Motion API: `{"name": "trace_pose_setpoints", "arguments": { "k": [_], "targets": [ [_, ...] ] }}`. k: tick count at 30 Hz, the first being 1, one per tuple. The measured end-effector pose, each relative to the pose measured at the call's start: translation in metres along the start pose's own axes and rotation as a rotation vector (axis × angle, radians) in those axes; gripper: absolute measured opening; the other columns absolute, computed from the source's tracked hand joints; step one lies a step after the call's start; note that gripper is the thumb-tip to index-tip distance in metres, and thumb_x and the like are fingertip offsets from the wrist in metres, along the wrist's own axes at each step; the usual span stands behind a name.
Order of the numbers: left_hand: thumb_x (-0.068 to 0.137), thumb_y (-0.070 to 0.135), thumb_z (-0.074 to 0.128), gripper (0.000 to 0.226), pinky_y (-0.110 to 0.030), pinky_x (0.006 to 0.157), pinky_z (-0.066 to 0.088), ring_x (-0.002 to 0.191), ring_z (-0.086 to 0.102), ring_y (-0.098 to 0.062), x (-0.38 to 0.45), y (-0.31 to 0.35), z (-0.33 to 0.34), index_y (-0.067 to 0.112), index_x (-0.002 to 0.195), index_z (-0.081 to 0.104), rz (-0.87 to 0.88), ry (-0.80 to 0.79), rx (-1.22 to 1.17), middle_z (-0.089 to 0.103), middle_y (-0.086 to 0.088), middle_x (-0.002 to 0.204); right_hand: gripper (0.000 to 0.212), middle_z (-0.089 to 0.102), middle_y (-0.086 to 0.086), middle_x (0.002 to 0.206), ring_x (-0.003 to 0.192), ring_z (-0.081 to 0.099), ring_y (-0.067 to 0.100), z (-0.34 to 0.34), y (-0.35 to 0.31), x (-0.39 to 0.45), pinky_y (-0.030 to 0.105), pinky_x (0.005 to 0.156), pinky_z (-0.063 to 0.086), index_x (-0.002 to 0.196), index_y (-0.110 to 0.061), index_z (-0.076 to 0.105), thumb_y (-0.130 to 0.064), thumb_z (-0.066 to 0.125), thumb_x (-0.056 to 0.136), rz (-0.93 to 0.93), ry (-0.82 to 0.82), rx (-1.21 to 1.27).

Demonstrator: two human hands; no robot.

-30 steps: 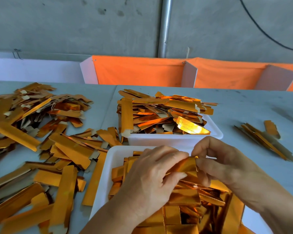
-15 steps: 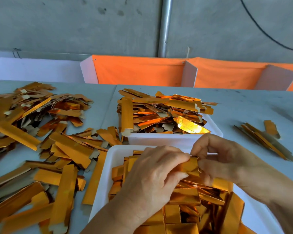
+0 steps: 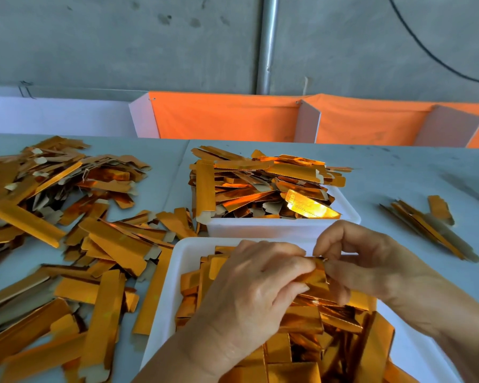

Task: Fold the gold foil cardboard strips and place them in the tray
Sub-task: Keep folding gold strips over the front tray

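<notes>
Both hands work one gold foil strip (image 3: 317,280) just above the near white tray (image 3: 177,275), which is heaped with folded gold pieces. My left hand (image 3: 255,294) grips the strip's left part with curled fingers and covers most of it. My right hand (image 3: 354,261) pinches the strip's right end between thumb and fingertips. Only a short gold section shows between the hands.
A second white tray (image 3: 274,230) stands just behind, piled with flat gold strips. Loose strips (image 3: 67,230) cover the table's left half. A small bundle of strips (image 3: 432,230) lies at the right. Orange and white panels (image 3: 233,117) stand along the table's far edge.
My right hand's fingers have closed in on the strip's end and the visible gold section between the hands has grown shorter. The left hand has stayed in place.
</notes>
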State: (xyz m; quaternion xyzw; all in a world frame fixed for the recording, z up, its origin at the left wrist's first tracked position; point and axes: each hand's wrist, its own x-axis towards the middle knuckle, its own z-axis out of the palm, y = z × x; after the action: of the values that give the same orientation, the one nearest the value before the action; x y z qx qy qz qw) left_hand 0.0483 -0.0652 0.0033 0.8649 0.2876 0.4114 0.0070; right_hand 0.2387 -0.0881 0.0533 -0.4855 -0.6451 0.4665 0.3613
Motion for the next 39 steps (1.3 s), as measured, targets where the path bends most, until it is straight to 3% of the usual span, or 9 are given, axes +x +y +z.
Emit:
{"name": "trace_pose_setpoints", "arguments": {
  "k": [3, 6, 9, 15, 18, 21, 27, 32, 39],
  "targets": [
    [0.085, 0.03, 0.055, 0.025, -0.031, 0.081, 0.052, 0.095, 0.061, -0.013, -0.001, -0.001, 0.0, 0.016, 0.101, 0.069, 0.018, -0.01, -0.001, 0.066, 0.003, 0.103, 0.015, 0.056, 0.003, 0.065, 0.054, 0.06, 0.02, -0.002, 0.003, -0.002, 0.024, 0.059, 0.049, 0.08, -0.025, 0.064, -0.013, 0.067, 0.071, 0.022, 0.01, 0.0],
    [0.083, 0.029, 0.059, 0.024, -0.034, 0.078, 0.054, 0.093, 0.06, -0.014, 0.0, 0.0, 0.002, 0.016, 0.1, 0.07, 0.053, 0.009, 0.028, 0.067, 0.002, 0.1, 0.03, 0.055, -0.001, 0.064, 0.057, 0.063, 0.016, 0.003, 0.006, -0.001, 0.022, 0.057, 0.049, 0.081, -0.033, 0.062, -0.003, 0.067, 0.081, -0.016, 0.085, -0.2],
    [0.082, 0.027, 0.061, 0.025, -0.034, 0.076, 0.054, 0.091, 0.06, -0.014, 0.0, 0.001, 0.003, 0.015, 0.103, 0.07, 0.081, 0.017, 0.049, 0.067, 0.0, 0.099, 0.036, 0.058, -0.002, 0.064, 0.059, 0.065, 0.016, 0.002, 0.005, 0.001, 0.027, 0.06, 0.053, 0.078, -0.033, 0.062, 0.002, 0.063, 0.084, 0.013, 0.086, -0.229],
    [0.085, 0.03, 0.057, 0.028, -0.024, 0.084, 0.05, 0.098, 0.056, -0.005, 0.0, 0.002, -0.001, 0.017, 0.107, 0.069, 0.017, -0.029, -0.077, 0.067, 0.006, 0.104, 0.013, 0.061, 0.004, 0.067, 0.058, 0.064, 0.022, -0.012, 0.004, -0.001, 0.023, 0.059, 0.051, 0.081, -0.017, 0.068, -0.009, 0.072, 0.072, 0.028, -0.125, 0.151],
    [0.086, 0.032, 0.058, 0.029, -0.027, 0.085, 0.051, 0.101, 0.059, -0.004, 0.0, 0.003, -0.003, 0.019, 0.11, 0.068, -0.052, -0.046, -0.199, 0.066, 0.009, 0.107, 0.031, 0.062, 0.01, 0.073, 0.056, 0.063, 0.021, -0.017, 0.014, -0.003, 0.026, 0.057, 0.052, 0.088, -0.009, 0.069, -0.019, 0.088, 0.065, 0.05, -0.167, 0.337],
    [0.087, 0.033, 0.059, 0.028, -0.025, 0.084, 0.05, 0.101, 0.058, -0.001, 0.0, 0.005, -0.006, 0.024, 0.113, 0.063, -0.105, -0.047, -0.307, 0.064, 0.015, 0.109, 0.038, 0.06, 0.009, 0.074, 0.052, 0.06, 0.018, -0.016, 0.022, -0.001, 0.023, 0.054, 0.05, 0.085, -0.008, 0.07, -0.025, 0.092, 0.059, 0.032, -0.165, 0.464],
    [0.088, 0.034, 0.058, 0.026, -0.025, 0.082, 0.051, 0.101, 0.06, -0.004, 0.001, 0.007, -0.01, 0.029, 0.114, 0.056, -0.143, -0.066, -0.387, 0.064, 0.015, 0.109, 0.03, 0.062, 0.008, 0.075, 0.05, 0.057, 0.015, -0.011, 0.026, 0.004, 0.023, 0.052, 0.05, 0.086, -0.009, 0.069, -0.021, 0.088, 0.066, 0.001, -0.223, 0.574],
    [0.089, 0.033, 0.058, 0.028, -0.023, 0.081, 0.052, 0.1, 0.06, -0.006, -0.001, 0.005, -0.009, 0.021, 0.114, 0.062, -0.181, -0.065, -0.396, 0.065, 0.013, 0.108, 0.04, 0.058, 0.004, 0.065, 0.048, 0.055, 0.016, -0.002, 0.032, 0.005, 0.023, 0.05, 0.049, 0.086, -0.01, 0.069, -0.028, 0.092, 0.059, 0.001, -0.118, 0.579],
    [0.088, 0.033, 0.059, 0.028, -0.024, 0.079, 0.053, 0.097, 0.063, -0.011, 0.001, 0.001, -0.01, 0.02, 0.112, 0.063, -0.232, -0.062, -0.484, 0.067, 0.01, 0.103, 0.038, 0.063, 0.01, 0.072, 0.063, 0.065, 0.02, 0.003, 0.031, 0.007, 0.028, 0.063, 0.056, 0.095, -0.012, 0.069, -0.026, 0.088, 0.066, -0.02, -0.188, 0.657]
  ]
}}
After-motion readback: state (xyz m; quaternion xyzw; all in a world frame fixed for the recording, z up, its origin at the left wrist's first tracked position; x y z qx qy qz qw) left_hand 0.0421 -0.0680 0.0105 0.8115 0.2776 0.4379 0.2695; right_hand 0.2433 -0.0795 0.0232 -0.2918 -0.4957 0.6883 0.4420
